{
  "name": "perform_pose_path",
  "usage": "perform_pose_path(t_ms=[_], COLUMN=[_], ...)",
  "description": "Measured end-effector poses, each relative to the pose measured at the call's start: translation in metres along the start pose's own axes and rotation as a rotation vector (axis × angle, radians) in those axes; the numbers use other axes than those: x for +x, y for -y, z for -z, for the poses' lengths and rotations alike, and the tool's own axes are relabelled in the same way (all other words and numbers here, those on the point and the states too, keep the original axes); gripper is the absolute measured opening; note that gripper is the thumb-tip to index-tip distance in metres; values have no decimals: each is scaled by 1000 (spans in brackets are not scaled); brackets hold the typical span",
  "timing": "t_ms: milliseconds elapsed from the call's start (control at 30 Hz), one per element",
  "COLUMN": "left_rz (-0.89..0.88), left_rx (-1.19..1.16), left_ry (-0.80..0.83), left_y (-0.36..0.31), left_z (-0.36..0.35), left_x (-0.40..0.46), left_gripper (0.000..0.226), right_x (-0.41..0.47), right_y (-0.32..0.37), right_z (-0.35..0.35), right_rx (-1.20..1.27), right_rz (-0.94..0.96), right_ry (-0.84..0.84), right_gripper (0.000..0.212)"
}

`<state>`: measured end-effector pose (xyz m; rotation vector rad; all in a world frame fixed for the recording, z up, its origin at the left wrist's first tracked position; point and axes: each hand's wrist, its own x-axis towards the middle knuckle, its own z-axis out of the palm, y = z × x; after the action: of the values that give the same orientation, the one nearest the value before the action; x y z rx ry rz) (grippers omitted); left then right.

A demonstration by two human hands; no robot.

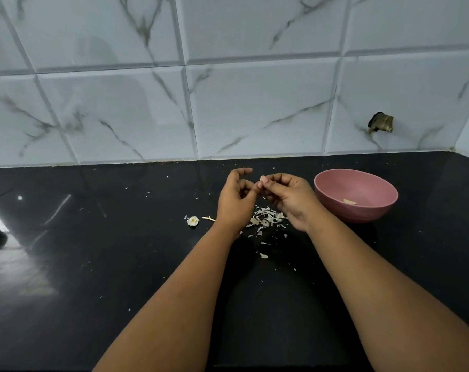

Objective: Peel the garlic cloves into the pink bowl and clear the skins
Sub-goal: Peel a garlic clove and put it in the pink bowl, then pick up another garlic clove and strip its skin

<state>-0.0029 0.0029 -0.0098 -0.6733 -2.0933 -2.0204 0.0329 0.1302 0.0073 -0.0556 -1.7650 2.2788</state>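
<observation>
From the head view, both hands are working together just above the black counter [94, 237], fingertips meeting over a heap of skins [267, 217]. The right hand [287, 196] is curling its fingers inward and seems to be pinching something small against the left hand's [234, 200] fingertips; I am guessing that is a garlic clove being stripped, though it is too hidden between the fingers to be sure. The left hand is half curled too, its forefinger arched up, and whether it is holding anything itself I cannot tell.

The pink bowl [332, 183] is sitting just beside the right hand, on its outer side, with one pale peeled clove [350, 201] lying inside. So the drop is falling to the right hand: it is clearly the nearer one, and the bowl lies straight off to its right.

Left of the left hand, a papery garlic stub [193, 220] and a thin stalk [208, 218] are lying on the counter, with flecks scattered around, all waiting to be cleared.
</observation>
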Motion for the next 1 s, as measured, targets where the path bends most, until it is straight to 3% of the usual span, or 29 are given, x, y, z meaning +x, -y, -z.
perform_pose_path(t_ms=[133,200,333,467,667,833,1000], left_rz=[-7,25,48,18,58,157,200], left_rx=[-71,-88,-4,191,308,283,292], left_ry=[-1,-34,-111,-72,-61,-229,-311], left_y=[-5,-4,0,3,4,5,5], left_z=[-2,-2,1,2,2,21,30], left_x=[-3,-3,-2,-4,-13,-6,-2], left_gripper=[21,15,15,22,12,10,13], right_x=[-3,-4,-2,0,-4,-7,-5], right_y=[5,7,8,8,7,1,-5], right_z=[-5,-8,-8,-5,-5,3,10], right_rx=[281,317,-62,-405,-642,-866,-970], right_rz=[-113,-76,182,320,363,412,377], right_ry=[-19,-52,-161,-208,-279,-280,-253], right_gripper=[5,7,13,19,16,18,2])
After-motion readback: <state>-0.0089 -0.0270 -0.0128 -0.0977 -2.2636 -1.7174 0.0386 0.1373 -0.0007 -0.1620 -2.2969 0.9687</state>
